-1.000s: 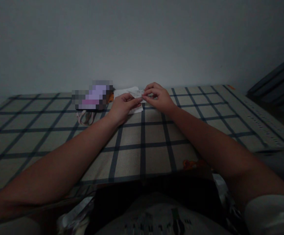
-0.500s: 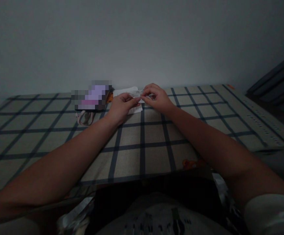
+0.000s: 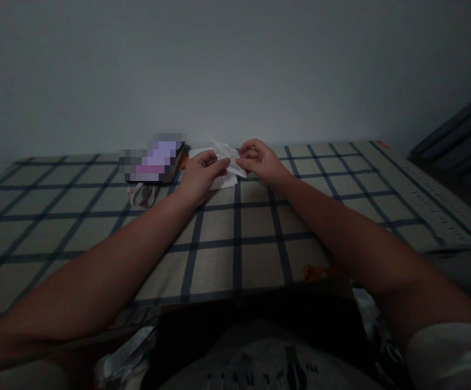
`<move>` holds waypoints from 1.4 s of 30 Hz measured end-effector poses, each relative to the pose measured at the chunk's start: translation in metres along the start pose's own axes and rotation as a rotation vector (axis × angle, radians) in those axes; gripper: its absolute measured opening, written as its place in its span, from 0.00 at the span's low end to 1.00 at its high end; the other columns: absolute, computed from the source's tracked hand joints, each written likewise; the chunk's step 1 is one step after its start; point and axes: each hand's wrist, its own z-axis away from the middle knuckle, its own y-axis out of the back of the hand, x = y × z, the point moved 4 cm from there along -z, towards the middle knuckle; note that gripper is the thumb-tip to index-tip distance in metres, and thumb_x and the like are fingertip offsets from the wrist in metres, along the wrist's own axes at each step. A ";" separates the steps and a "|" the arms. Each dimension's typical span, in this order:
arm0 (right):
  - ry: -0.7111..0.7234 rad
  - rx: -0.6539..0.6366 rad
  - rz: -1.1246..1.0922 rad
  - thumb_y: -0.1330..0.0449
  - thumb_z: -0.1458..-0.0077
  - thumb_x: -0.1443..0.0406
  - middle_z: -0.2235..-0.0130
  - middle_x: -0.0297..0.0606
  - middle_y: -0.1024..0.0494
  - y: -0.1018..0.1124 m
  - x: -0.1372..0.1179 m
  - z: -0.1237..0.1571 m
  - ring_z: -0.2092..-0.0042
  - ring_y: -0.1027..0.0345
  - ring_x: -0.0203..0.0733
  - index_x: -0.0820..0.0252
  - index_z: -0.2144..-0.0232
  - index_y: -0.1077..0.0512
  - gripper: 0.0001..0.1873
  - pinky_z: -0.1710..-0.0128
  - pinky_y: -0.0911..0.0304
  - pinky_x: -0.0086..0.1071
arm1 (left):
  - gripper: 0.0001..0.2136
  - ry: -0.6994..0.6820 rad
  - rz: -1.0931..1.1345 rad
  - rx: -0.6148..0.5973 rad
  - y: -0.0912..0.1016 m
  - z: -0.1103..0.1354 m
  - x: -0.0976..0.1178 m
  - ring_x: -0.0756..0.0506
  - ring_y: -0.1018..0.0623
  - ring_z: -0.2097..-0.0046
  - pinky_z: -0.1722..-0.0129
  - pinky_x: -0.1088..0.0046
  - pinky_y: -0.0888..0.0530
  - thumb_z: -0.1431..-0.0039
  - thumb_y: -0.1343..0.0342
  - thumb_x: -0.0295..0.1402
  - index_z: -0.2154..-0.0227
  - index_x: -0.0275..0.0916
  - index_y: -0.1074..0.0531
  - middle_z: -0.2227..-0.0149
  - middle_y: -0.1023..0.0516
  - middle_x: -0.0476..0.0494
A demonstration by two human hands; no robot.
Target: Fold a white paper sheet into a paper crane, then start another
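Between my two hands is a folded piece of white paper (image 3: 233,162) with pointed corners and faint dark marks. My left hand (image 3: 203,172) pinches its left side between thumb and fingers. From the right, my right hand (image 3: 260,161) grips the other side with thumb and forefinger, the remaining fingers curled. Beneath and behind them, a flat white sheet (image 3: 224,182) rests on the checked tablecloth, partly covered by my left hand. The exact folds are too small and dim to make out.
Left of my hands a phone-like device (image 3: 160,157) with a pixelated purple screen leans at a slant. A pale looped cable (image 3: 144,196) lies before it. The checked tablecloth (image 3: 215,260) runs back to a grey wall (image 3: 235,70). Dark striped fabric (image 3: 458,135) hangs at the right.
The folded paper has turned between my fingers, so its pointed shape now shows more, one tip up-left and one down-right. My hands have barely shifted.
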 end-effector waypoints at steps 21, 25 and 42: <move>-0.023 -0.105 -0.102 0.32 0.48 0.58 0.69 0.26 0.27 -0.005 0.005 0.000 0.69 0.30 0.31 0.53 0.60 0.47 0.26 0.70 0.40 0.24 | 0.20 0.007 0.082 -0.064 -0.004 -0.001 -0.004 0.48 0.20 0.63 0.59 0.72 0.23 0.59 0.26 0.36 0.62 0.37 0.22 0.62 0.17 0.44; -0.055 -0.076 -0.105 0.32 0.49 0.59 0.72 0.23 0.29 -0.003 0.005 0.000 0.72 0.33 0.30 0.53 0.60 0.47 0.26 0.71 0.40 0.24 | 0.18 0.045 0.066 -0.076 -0.004 -0.001 -0.007 0.49 0.21 0.66 0.61 0.72 0.23 0.58 0.26 0.37 0.65 0.36 0.21 0.64 0.17 0.43; -0.120 -0.139 -0.120 0.33 0.50 0.63 0.71 0.23 0.29 -0.005 0.012 0.001 0.72 0.34 0.30 0.54 0.58 0.45 0.24 0.70 0.36 0.26 | 0.14 -0.117 -0.115 0.008 0.002 -0.002 0.000 0.49 0.22 0.68 0.63 0.72 0.24 0.53 0.31 0.36 0.65 0.36 0.23 0.68 0.20 0.47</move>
